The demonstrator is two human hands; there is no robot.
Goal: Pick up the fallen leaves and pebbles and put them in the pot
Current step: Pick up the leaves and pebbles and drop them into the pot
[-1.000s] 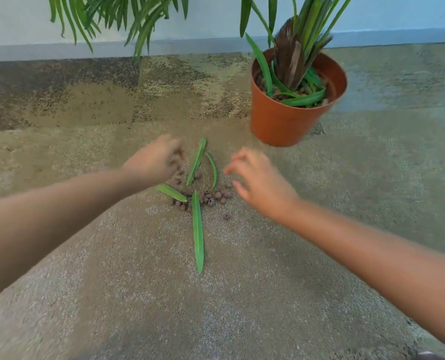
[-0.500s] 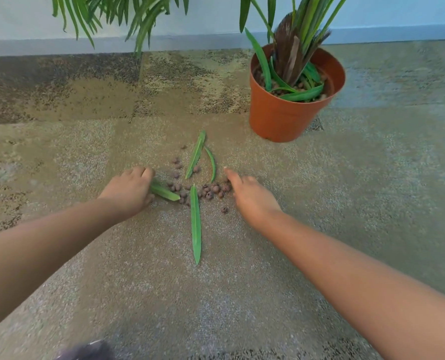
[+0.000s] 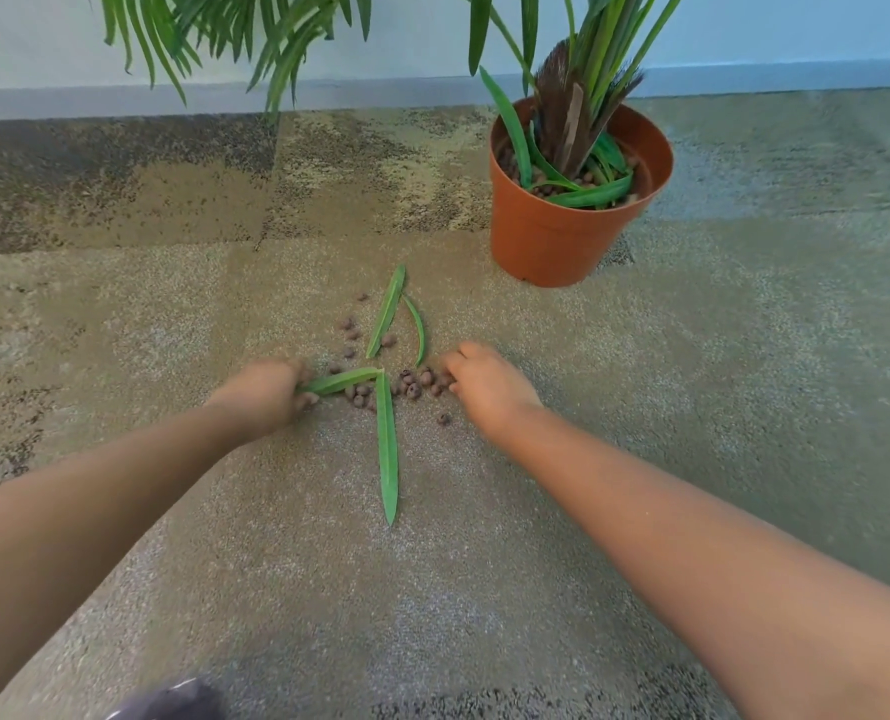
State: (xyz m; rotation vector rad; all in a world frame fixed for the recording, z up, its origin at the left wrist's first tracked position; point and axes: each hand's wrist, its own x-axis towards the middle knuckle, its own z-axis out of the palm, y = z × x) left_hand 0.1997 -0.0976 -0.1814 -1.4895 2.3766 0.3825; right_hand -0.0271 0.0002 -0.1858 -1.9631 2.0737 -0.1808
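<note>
Several green leaves lie on the carpet: a long one [image 3: 387, 454] pointing toward me, and two thinner ones [image 3: 387, 311] farther off. My left hand [image 3: 263, 394] is shut on the end of a short leaf [image 3: 347, 380], whose tip touches the long leaf's top. Small brown pebbles [image 3: 414, 381] are scattered between my hands, with one stray pebble [image 3: 443, 419] nearer me. My right hand [image 3: 487, 389] rests on the carpet with its fingertips curled among the pebbles; what it grips is hidden. The orange pot [image 3: 552, 236] with a plant stands at the back right.
Palm fronds [image 3: 235, 28] hang over the back left, in front of a pale wall and grey skirting board [image 3: 121, 98]. A dark shoe tip [image 3: 173, 704] shows at the bottom edge. Patchy carpet [image 3: 744, 381] spreads all around.
Both hands have come down onto the carpet. My left hand has closed on the short leaf and swung its tip up against the long leaf. My right fingertips have curled in among the pebbles.
</note>
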